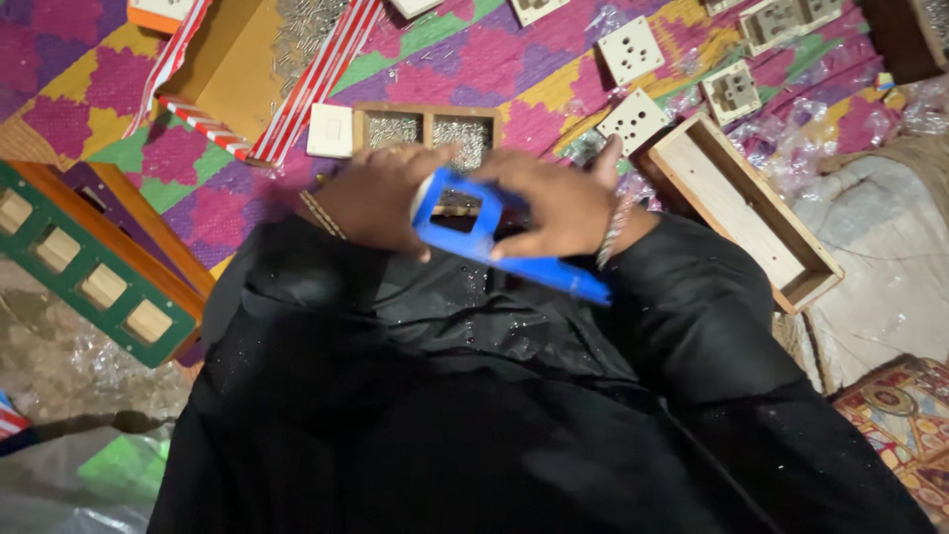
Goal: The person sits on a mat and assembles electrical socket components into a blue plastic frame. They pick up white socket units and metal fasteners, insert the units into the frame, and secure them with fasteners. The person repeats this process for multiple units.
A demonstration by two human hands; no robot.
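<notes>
Both my hands hold a blue plastic frame (484,242) with rectangular cut-outs, above my lap in black cloth. My left hand (381,193) grips its left end, where a white piece shows between the fingers. My right hand (554,203) clasps the upper right part, a bracelet at the wrist. A small wooden two-compartment tray of metal screws (427,127) lies just beyond my hands on the patterned mat.
White socket plates (633,49) lie scattered on the mat at the back right. An empty wooden box (741,208) sits to the right. A green and wood rack with square blocks (89,267) stands at the left. A cardboard box with red-white edging (237,69) is at the back left.
</notes>
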